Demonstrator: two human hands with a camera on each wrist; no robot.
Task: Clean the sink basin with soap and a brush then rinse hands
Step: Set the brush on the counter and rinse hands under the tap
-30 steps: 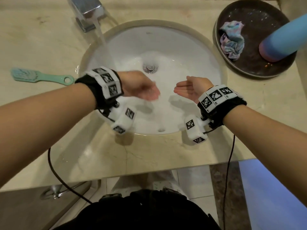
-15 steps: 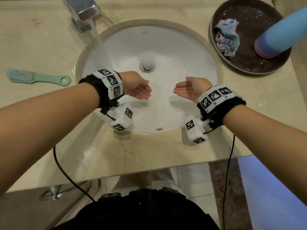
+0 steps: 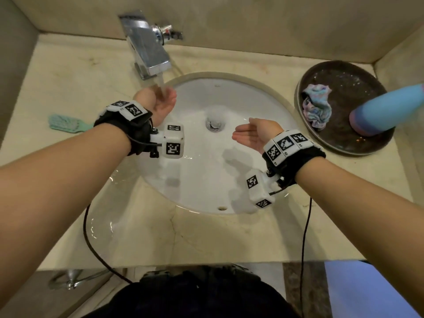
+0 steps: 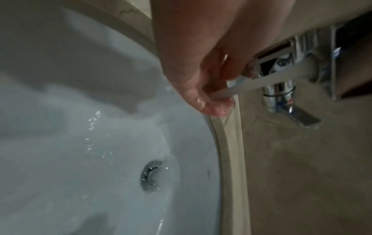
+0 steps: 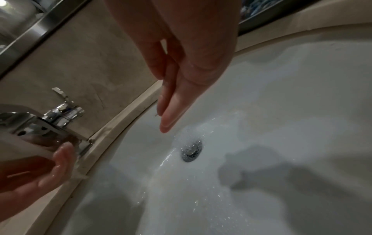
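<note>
The white oval sink basin [image 3: 202, 180] has running water and foam around its drain [image 3: 214, 123]. A chrome faucet [image 3: 146, 49] pours a stream onto my left hand [image 3: 164, 102], which is cupped palm up under the spout at the basin's back left and holds nothing. In the left wrist view the wet left fingers [image 4: 213, 106] catch the stream below the faucet [image 4: 281, 63]. My right hand [image 3: 250, 134] hovers over the basin's right side with straight fingers, empty; its fingers [image 5: 171, 111] point toward the drain [image 5: 191, 151]. A teal brush [image 3: 68, 123] lies on the counter to the left.
A dark round tray [image 3: 371, 143] at the right holds a crumpled multicoloured cloth [image 3: 317, 106] and a blue bottle [image 3: 390, 111]. The beige stone counter [image 3: 68, 72] is wet in front of the basin. Walls close off the back and both sides. Black cables hang from both wrists.
My left hand has moved back and up from mid-basin to under the faucet's stream, palm turned up. The right hand has stayed in place. The head view has tilted up.
</note>
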